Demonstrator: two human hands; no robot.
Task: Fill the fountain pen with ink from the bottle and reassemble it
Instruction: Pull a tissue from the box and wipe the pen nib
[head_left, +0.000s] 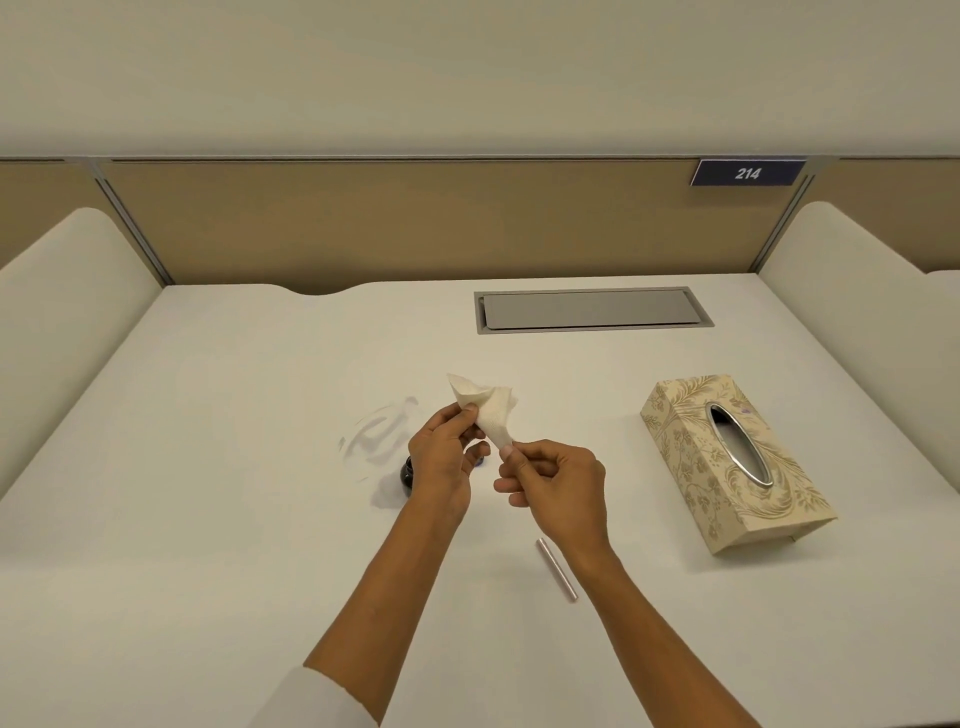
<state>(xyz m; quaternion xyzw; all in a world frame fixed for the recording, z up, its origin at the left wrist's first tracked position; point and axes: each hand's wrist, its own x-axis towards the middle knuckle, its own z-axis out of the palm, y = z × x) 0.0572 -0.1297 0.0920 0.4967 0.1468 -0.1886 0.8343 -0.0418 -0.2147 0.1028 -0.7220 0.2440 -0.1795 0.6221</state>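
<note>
Both hands are raised above the white surface (208, 519) and hold one crumpled white tissue (488, 410): the left hand (441, 457) pinches its upper part and the right hand (561, 480) pinches its lower tip. Under the left hand stands the dark ink bottle (406, 474), mostly hidden. A silver pen barrel (557, 569) lies near the right wrist, and the patterned tissue box (727, 462) is well apart, to the right of the ink bottle.

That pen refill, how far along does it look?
Seemingly late: both hands, left hand and right hand, hold a tissue, likely wiping something hidden inside. The ink bottle sits behind the left hand. The pen barrel lies loose, so reassembly remains.
</note>
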